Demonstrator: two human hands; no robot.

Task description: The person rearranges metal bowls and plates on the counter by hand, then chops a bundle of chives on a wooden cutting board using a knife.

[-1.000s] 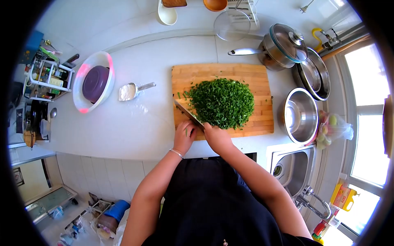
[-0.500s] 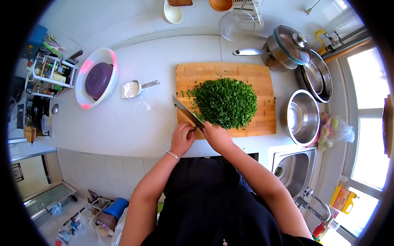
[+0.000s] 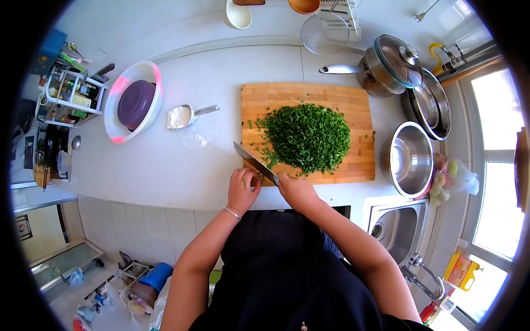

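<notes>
A large heap of chopped greens (image 3: 308, 138) covers the middle of the wooden cutting board (image 3: 361, 110), with loose bits along its left side. The knife (image 3: 255, 163) is in my right hand (image 3: 296, 190), its blade slanting up and left over the board's lower left part. Beside the blade, at the board's near left edge, is my left hand (image 3: 243, 185), its fingers curled together. A bit of green shows on its fingers, but what they may hold is hidden.
Left on the counter are a metal scoop of white powder (image 3: 180, 117) and a purple bowl (image 3: 136, 105) inside a pink-and-white basin (image 3: 156, 102). To the right stand a lidded pot (image 3: 381, 69), a steel bowl (image 3: 411, 160) and a sink (image 3: 397, 226).
The knife has come down and away from the heap's left edge, now nearer the board's near left corner. The whole view has shifted slightly, moving the board rightward in the frame.
</notes>
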